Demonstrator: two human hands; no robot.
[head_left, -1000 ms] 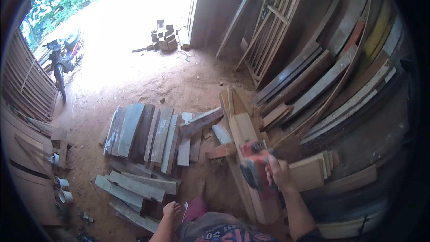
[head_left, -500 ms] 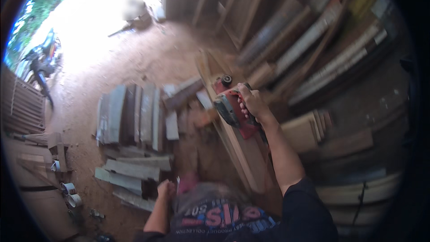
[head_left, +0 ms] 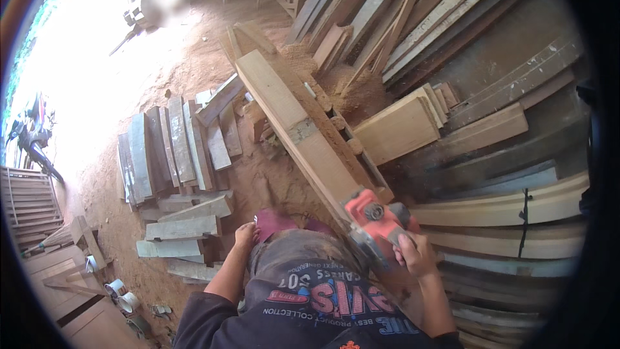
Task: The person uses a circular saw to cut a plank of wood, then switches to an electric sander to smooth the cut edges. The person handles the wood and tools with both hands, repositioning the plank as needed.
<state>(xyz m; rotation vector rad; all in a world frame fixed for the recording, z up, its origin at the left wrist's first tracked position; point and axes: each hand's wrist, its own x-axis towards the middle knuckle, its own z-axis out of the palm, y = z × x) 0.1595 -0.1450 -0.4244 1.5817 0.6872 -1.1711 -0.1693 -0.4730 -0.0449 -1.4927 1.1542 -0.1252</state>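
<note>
A red electric hand planer (head_left: 373, 212) sits at the near end of a long pale wooden board (head_left: 278, 100). My right hand (head_left: 416, 255) is closed round the planer's rear handle. The board slants from far left to near right and has a dark rough patch partway along. It lies on a wooden bench (head_left: 352, 152) strewn with shavings. My left hand (head_left: 245, 235) hangs low by my maroon shorts (head_left: 274, 225), away from the board. Its fingers are curled in; whether anything is inside them is hidden.
Old planks (head_left: 174, 145) and short timber pieces (head_left: 184, 227) lie on the dirt floor to the left. Pale boards (head_left: 400, 126) and long stacked timber (head_left: 491, 210) crowd the right side. Sawdust (head_left: 365, 97) is heaped beyond the bench. White mugs (head_left: 128, 300) stand at lower left.
My right hand has drawn the planer toward me, from farther along the board to its near end. The view has shifted. My left hand stays low with curled fingers.
</note>
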